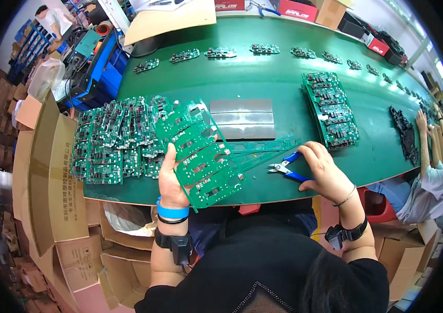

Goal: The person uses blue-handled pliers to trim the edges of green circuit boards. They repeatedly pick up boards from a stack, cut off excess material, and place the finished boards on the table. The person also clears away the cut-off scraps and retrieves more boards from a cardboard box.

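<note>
My left hand (173,180) is closed on a green circuit board panel (203,156), raised and tilted over the table's near edge. The panel carries several board sections side by side. In my right hand (325,169) is a pair of flush cutters (289,168) with blue handles. Their jaws point left toward the panel and stand apart from it. Behind the panel lie thin green board frame strips (268,148) and a grey rectangular plate (242,120). Stacks of circuit board panels (109,141) sit to the left of my left hand.
Another stack of panels (331,112) stands on the green table (263,68) at right. Separate small boards (264,49) form a row along the far side. Black parts (404,133) lie near a co-worker's hands (423,122). Cardboard boxes (59,182) and a blue bin (109,75) flank the left.
</note>
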Available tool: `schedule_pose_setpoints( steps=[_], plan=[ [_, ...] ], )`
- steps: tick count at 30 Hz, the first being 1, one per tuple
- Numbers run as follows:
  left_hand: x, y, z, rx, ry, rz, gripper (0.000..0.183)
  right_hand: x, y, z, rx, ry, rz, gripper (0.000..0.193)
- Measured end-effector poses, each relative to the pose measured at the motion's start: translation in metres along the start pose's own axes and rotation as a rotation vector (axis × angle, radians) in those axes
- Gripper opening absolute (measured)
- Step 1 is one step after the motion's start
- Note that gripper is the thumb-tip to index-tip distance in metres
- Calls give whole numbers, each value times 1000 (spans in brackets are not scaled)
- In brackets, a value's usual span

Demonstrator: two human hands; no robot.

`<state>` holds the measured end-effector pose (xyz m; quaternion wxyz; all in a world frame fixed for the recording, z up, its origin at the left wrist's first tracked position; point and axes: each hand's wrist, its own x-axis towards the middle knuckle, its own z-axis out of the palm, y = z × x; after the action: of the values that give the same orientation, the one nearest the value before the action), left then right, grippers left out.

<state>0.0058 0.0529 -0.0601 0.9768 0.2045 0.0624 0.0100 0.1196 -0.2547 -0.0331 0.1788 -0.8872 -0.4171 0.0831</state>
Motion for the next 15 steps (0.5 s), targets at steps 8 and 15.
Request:
schedule_pose_setpoints(
  steps=[8,15],
  plan=[
    [5,0,-4,19,-107,43,71,-2,-4,-9,-9,-1,-26,56],
    [9,-8,-5,-106,-125,-207,67,7,-4,3,850,201,80,49]
  ],
)
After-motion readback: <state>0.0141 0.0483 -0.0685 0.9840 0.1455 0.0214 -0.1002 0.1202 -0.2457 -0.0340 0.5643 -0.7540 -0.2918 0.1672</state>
